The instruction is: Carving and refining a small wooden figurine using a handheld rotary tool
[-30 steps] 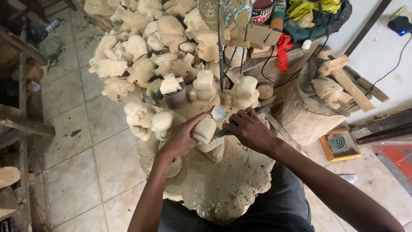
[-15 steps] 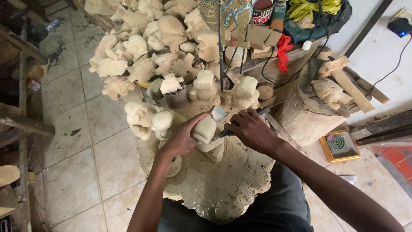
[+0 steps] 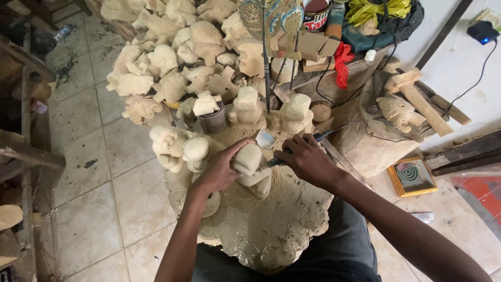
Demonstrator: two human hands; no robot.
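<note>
Seen from above, a person carves a small pale wooden figure [image 3: 249, 163] on a worn, sawdust-covered stump [image 3: 261, 224] that serves as the desk. The left hand [image 3: 219, 169] is closed around the figure from its left side, thumb over the rounded top, holding it upright with a slight tilt. The right hand [image 3: 308, 161] is closed around a dark-handled carving tool [image 3: 297, 150], whose long axis runs from the upper right down toward the figure. The tool's tip meets the figure on its right side, just left of the right hand's fingers. Both hands are close to the figure; the left one touches it directly. Beyond the hands lies a heap of unfinished carvings [image 3: 177, 68]. Further right of the right hand rests a wooden mallet [image 3: 417, 96].
</note>
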